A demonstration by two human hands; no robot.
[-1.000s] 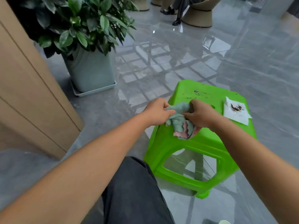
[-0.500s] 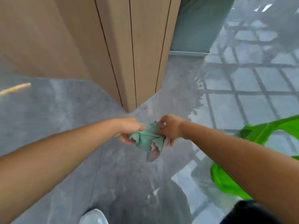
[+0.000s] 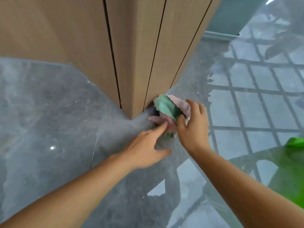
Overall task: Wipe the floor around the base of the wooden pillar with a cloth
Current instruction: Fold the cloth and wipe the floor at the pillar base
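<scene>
A crumpled green and pink cloth (image 3: 167,109) lies on the glossy grey floor (image 3: 49,129), pressed against the right side of the wooden pillar's (image 3: 136,55) near corner. My right hand (image 3: 192,125) grips the cloth from its right side. My left hand (image 3: 146,148) is just below it, fingers spread, with the index fingertip touching the cloth's pink lower edge. The part of the cloth under my right palm is hidden.
A bright green plastic stool (image 3: 291,175) stands at the right edge. A pale grey-green planter (image 3: 230,15) on a tray sits behind the pillar at the upper right. Window reflections cross the floor to the right.
Both hands carried the cloth forward and down to the pillar's base. My left hand has let go of the cloth and opened; the right still holds it. The view moved closer to the pillar.
</scene>
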